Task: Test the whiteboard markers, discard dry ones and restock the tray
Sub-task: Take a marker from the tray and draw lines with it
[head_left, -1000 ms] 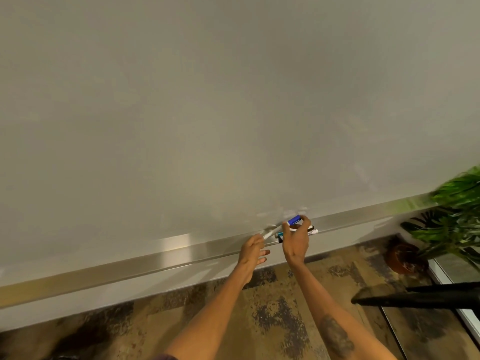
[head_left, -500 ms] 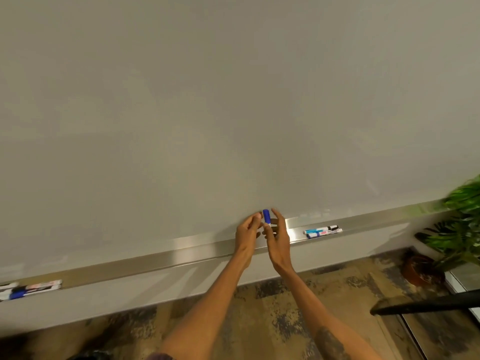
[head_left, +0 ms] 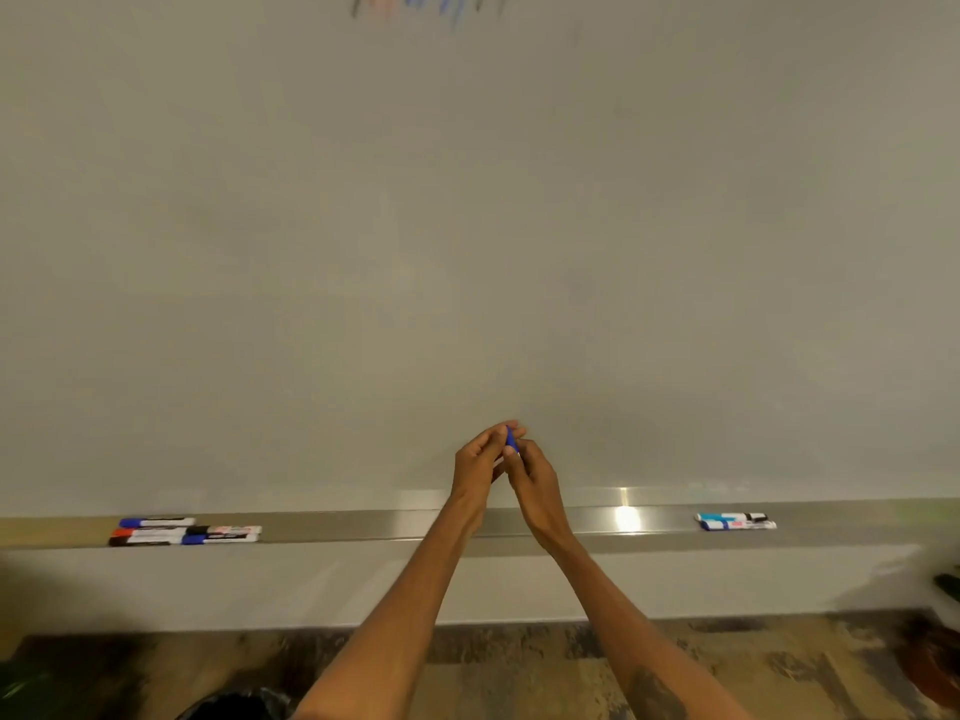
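Between left hand (head_left: 475, 462) and right hand (head_left: 535, 483) | blue marker (head_left: 510, 440) mostly hidden

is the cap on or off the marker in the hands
Cannot tell: left hand and right hand pinch the blue marker, hiding where cap meets barrel.

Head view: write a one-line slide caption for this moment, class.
Left hand and right hand grip a blue marker in front of the whiteboard, above its tray.
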Demonstrator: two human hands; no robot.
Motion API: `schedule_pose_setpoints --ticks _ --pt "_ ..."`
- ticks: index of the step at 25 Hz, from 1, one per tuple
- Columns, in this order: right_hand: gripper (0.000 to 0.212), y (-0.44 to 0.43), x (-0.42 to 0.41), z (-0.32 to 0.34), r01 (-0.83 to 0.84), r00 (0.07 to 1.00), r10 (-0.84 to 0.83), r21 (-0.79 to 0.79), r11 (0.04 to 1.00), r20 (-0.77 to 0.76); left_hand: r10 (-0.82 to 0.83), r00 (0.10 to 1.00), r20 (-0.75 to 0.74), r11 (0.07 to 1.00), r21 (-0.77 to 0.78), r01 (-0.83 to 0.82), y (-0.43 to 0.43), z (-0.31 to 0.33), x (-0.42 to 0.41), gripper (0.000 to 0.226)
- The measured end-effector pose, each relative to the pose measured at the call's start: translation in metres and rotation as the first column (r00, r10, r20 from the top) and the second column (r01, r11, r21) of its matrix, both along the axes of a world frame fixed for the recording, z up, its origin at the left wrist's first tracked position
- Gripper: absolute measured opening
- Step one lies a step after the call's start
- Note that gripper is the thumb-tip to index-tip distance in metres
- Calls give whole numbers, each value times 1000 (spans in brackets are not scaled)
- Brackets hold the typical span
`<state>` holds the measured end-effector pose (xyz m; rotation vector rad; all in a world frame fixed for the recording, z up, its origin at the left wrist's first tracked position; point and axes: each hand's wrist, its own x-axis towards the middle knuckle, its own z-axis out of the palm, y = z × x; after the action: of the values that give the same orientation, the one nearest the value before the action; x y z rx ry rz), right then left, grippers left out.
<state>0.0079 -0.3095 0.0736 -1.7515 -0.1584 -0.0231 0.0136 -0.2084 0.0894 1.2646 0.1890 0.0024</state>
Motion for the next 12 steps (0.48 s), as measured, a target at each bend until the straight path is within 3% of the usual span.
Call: schedule_pose_setpoints --ticks 6,12 --pt "37 52 0 50 25 988 12 -237 971 154 165 985 47 981 -106 -160 41 40 -4 16" --pt "36 67 23 100 -36 973 60 -110 993 222 190 964 187 975 -148 -163 56 96 10 18"
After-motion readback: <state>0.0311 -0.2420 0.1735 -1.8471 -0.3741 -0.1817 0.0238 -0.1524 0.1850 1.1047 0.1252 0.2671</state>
